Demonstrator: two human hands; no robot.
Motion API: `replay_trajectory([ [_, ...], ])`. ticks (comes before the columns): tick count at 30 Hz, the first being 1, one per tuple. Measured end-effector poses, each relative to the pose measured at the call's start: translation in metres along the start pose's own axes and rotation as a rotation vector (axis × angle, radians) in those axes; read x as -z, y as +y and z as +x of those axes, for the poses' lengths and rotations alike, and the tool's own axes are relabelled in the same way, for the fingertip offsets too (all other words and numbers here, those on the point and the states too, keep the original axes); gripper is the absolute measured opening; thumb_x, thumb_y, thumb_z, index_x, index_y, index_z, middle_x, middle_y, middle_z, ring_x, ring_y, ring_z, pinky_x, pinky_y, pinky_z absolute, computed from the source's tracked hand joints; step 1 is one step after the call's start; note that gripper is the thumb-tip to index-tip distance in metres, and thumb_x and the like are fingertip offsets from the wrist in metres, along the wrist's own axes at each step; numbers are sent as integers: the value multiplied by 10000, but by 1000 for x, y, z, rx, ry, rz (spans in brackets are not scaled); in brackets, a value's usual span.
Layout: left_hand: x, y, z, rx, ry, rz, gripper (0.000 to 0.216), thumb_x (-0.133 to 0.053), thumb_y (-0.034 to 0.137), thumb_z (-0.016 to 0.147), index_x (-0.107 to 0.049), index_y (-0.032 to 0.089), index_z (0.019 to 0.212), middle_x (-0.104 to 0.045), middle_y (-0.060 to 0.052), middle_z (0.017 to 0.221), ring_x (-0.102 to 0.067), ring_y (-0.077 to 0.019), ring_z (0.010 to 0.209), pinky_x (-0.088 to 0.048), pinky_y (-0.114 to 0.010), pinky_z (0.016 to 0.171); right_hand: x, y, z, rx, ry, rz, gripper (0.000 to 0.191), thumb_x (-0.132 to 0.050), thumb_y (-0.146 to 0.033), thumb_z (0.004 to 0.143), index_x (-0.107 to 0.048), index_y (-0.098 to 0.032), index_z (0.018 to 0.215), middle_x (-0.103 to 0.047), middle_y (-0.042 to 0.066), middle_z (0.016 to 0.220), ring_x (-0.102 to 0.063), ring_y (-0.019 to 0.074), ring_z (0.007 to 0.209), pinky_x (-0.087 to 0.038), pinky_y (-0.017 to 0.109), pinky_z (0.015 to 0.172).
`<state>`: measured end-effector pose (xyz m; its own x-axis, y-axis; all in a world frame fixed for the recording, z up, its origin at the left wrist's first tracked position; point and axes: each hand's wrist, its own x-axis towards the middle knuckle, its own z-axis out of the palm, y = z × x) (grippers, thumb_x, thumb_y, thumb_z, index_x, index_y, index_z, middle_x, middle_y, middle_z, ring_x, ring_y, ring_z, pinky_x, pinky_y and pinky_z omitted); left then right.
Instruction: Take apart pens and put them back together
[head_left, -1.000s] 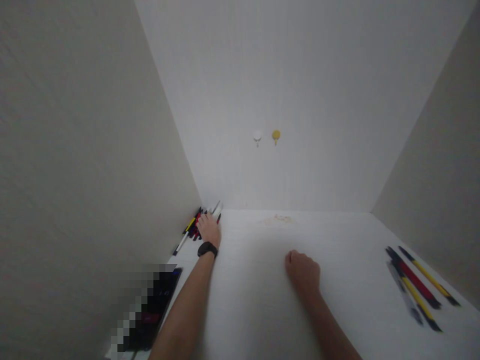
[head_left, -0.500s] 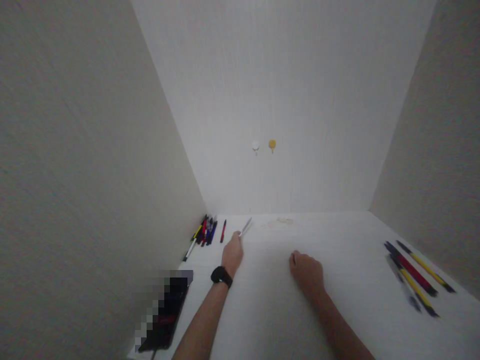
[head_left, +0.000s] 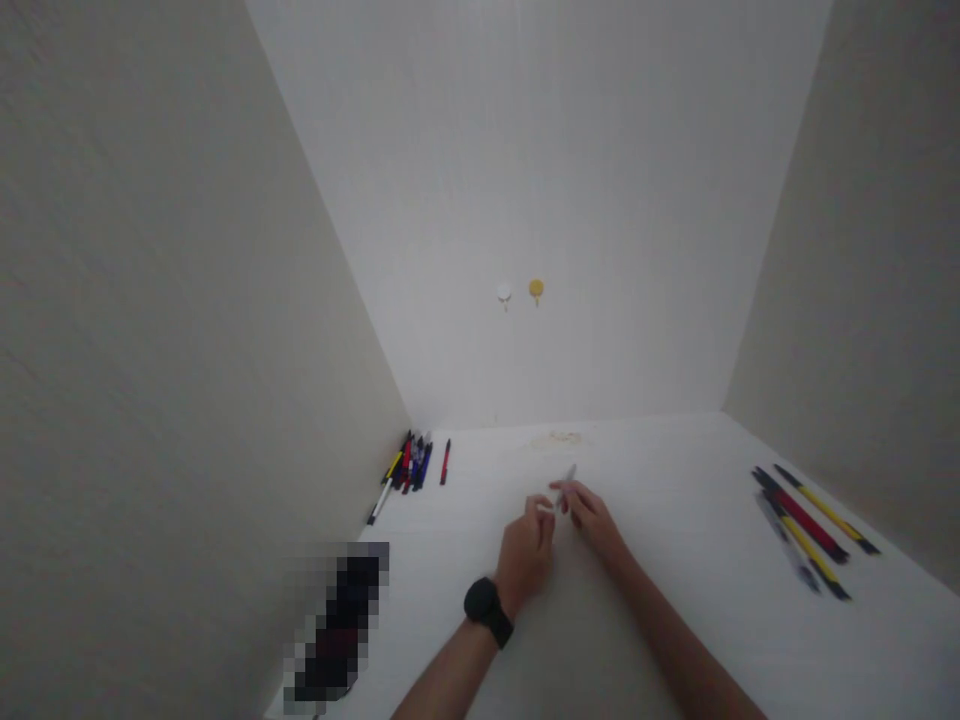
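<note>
My left hand [head_left: 525,550], with a black watch on its wrist, and my right hand [head_left: 589,510] meet over the middle of the white table [head_left: 675,620]. Both pinch a slim white and grey pen [head_left: 564,484] that points away from me; the left hand has its near end, the right hand its middle. A heap of several pens [head_left: 409,465] in red, blue, yellow and black lies in the back left corner, with one red pen [head_left: 445,462] just to its right.
A row of several long pens [head_left: 806,525] in yellow, red and black lies at the right of the table. A dark, blurred-out object [head_left: 337,630] sits at the front left. Walls close the table on three sides; two small hooks [head_left: 520,292] hang on the back wall.
My left hand has lifted a white pen out of the corner heap and carried it right to the table's middle. My right hand has unclenched and taken hold of that pen too.
</note>
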<state>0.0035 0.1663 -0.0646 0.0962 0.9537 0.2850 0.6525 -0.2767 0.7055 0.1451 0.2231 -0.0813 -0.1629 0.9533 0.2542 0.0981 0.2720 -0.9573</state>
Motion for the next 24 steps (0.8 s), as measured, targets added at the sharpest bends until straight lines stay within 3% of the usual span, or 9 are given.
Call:
replay_trajectory([
  [4,-13,6,-7,-33,-29,-183,276,-331,403,960,-440,195,1105,-574,21,647,-499,-144,551,-294,-254,570,8,-3,0,-44,-35,150,485,-534,-649,772,-625,-173,796,-372,-52,509,-345,109,477,-275,246,475],
  [7,-15,3,-4,34,1,-327,267,-334,442,955,-412,204,1048,-528,44,609,-472,-130,528,-306,-250,563,11,-10,-5,-77,-25,233,464,-536,-642,784,-554,-185,705,-395,-47,512,-351,102,474,-276,240,463],
  [10,-12,-6,3,123,75,-509,322,-343,526,933,-402,209,936,-510,32,649,-466,-122,566,-337,-249,579,10,-13,-9,-144,-90,304,458,-474,-650,821,-497,-198,749,-507,-30,557,-331,86,424,-246,224,410],
  [13,-6,-15,11,211,47,-774,396,-433,583,877,-439,193,946,-544,1,733,-503,-124,639,-382,-248,611,11,-12,-13,-184,-225,280,454,-453,-643,843,-464,-200,745,-514,-36,516,-307,79,381,-201,216,383],
  [17,4,-21,16,227,-9,-980,376,-558,490,851,-598,152,1011,-600,-69,932,-558,-154,880,-413,-269,779,16,-9,-16,-138,-336,369,417,-478,-578,871,-557,-170,837,-436,-51,540,-333,80,454,-224,218,438],
  [24,12,-22,18,267,-52,-1231,371,-662,415,805,-679,169,1082,-638,-95,1046,-572,-134,831,-403,-269,777,19,-12,-19,-196,-529,465,394,-562,-518,850,-640,-142,936,-462,-25,644,-358,71,514,-228,223,474],
])
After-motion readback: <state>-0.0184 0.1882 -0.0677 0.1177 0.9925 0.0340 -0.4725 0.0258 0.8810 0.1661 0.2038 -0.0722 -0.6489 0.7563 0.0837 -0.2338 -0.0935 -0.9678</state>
